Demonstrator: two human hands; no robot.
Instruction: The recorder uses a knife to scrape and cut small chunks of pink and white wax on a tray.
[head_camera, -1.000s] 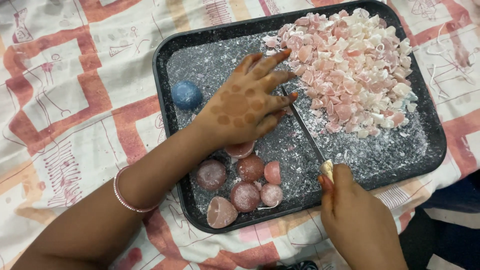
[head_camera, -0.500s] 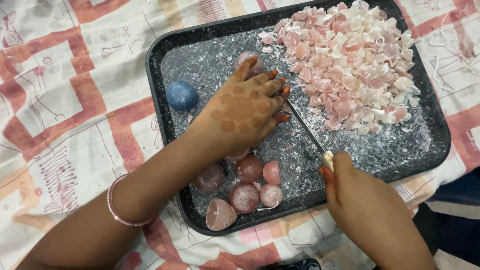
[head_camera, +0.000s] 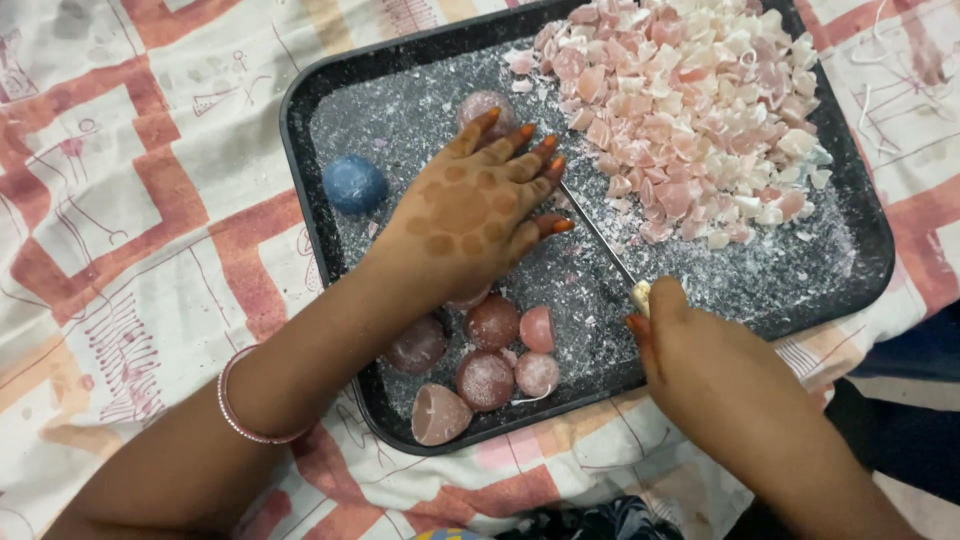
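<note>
Your left hand (head_camera: 470, 215) lay flat over a dusty pink ball (head_camera: 484, 105) near the middle of the black tray (head_camera: 300, 180), fingers spread and pressing down rather than curled around it, so the hand read as open. Your right hand (head_camera: 700, 365) was closed around the pale handle of a knife (head_camera: 600, 240) at the tray's near right edge. The thin blade ran on a diagonal, its long axis stretching from the handle up and to the left, the tip hidden under your left fingertips (head_camera: 545, 160). That was the hazard: with the edge so close beneath those fingers, a slip of the blade on the powdery tray floor, or the ball rolling out from under your palm, could have brought steel against skin. A heap of pink and white shavings (head_camera: 690, 110) filled the far right corner, a blue ball (head_camera: 353, 184) sat just left of your hand, and more pink balls (head_camera: 485, 350) clustered near the front rim.
</note>
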